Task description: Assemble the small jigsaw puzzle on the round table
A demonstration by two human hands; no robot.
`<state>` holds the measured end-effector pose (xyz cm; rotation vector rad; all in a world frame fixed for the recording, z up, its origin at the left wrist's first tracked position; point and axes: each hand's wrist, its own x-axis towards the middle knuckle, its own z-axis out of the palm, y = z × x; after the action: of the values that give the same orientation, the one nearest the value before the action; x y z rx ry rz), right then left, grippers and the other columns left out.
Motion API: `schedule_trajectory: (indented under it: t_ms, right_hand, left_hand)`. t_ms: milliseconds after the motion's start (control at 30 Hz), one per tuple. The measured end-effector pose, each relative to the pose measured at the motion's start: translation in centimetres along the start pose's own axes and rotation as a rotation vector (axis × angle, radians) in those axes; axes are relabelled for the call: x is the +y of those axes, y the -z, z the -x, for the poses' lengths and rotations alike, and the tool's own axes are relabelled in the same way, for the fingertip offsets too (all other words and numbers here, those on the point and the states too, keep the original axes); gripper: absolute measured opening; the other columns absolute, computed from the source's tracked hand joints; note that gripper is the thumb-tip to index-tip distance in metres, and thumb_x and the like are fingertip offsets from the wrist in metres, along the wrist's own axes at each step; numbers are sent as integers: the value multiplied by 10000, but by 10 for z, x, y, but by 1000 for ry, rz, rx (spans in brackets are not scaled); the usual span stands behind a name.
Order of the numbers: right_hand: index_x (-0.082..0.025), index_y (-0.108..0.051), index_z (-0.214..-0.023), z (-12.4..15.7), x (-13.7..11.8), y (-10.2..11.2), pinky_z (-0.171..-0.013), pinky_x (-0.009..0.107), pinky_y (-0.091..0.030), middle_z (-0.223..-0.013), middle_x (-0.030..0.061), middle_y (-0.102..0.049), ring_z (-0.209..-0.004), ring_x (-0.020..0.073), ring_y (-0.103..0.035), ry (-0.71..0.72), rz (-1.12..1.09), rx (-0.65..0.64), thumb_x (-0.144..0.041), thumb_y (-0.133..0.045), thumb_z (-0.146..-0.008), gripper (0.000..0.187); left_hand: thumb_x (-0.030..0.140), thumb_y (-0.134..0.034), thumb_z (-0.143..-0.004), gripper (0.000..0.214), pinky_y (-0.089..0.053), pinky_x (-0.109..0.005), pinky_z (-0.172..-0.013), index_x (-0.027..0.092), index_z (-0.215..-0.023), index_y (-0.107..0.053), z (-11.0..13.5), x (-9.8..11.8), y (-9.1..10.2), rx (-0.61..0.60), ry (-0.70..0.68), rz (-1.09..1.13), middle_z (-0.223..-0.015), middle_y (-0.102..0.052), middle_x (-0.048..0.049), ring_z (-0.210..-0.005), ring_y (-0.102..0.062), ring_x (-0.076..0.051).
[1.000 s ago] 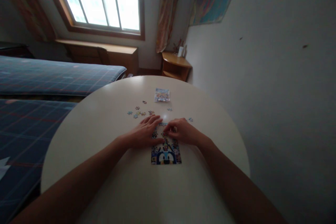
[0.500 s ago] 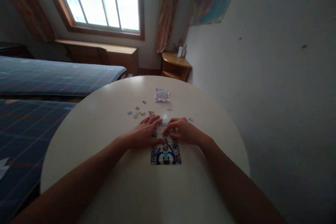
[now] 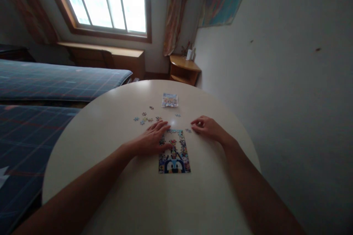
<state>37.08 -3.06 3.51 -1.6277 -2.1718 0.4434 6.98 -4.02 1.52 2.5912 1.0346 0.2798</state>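
A partly assembled jigsaw puzzle [image 3: 174, 165] lies on the white round table, with a blue cartoon dog's face at its near end and a gap in its upper middle. My left hand [image 3: 154, 137] rests flat over the puzzle's left edge, fingers stretched and thumb reaching across it. To the right of the puzzle, my right hand [image 3: 206, 127] hovers low with curled fingers. A loose puzzle piece [image 3: 188, 130] lies just left of its fingertips. Whether anything sits between those fingers is hidden.
Several loose pieces [image 3: 144, 119] lie beyond my left hand, and another piece [image 3: 178, 115] lies farther up the table [image 3: 116, 106]. A small picture sheet [image 3: 169, 100] is at the far side. Beds [image 3: 55, 80] stand left, a wall [image 3: 289, 99] right.
My right hand has moved right, off the puzzle, and now covers where a loose piece lay. A piece now shows beside the puzzle's upper right edge. My left hand has stayed put.
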Motion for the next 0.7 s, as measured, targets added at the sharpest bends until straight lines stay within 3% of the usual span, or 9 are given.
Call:
schedule_trajectory:
  t_ms: [133,333,533,700]
  right_hand:
    - [-165,-752,-989,1,8,5,-684,262,-467,-883,71,-709,-713,153,-617,-70,-52,-12,-324,-630,-844,247]
    - [-154,-761,-967,4,21,14,-672,271,-463,-871,88,-727,-726,170,-624,-141,5,9,-320,-631,-830,251]
    - [-151,-757,-990,6,29,18,-670,272,-467,-850,92,-745,-721,173,-641,-155,-32,-8,-320,-625,-839,262]
    - [-143,-751,-999,8,28,19,-660,267,-463,-858,94,-740,-719,168,-637,-157,-22,-9,-290,-623,-837,253]
  left_hand:
    - [553,-464,-941,640,-224,-463,-1185,187,-1455,-357,0,-9,4,80,2,-18,-1557,-324,-132,-1458,-232,-298]
    - [411,-463,-939,451,-330,-426,-1133,193,-1329,-524,-1,-37,11,227,91,-86,-1427,-488,-108,-1332,-434,-268]
    - [369,-441,-914,380,-397,-410,-1085,208,-1180,-660,-1,-60,17,240,241,-146,-1324,-595,-87,-1226,-533,-272]
    - [365,-483,-889,362,-416,-392,-1063,223,-1164,-670,4,-75,26,282,337,-168,-1258,-641,-67,-1176,-564,-259]
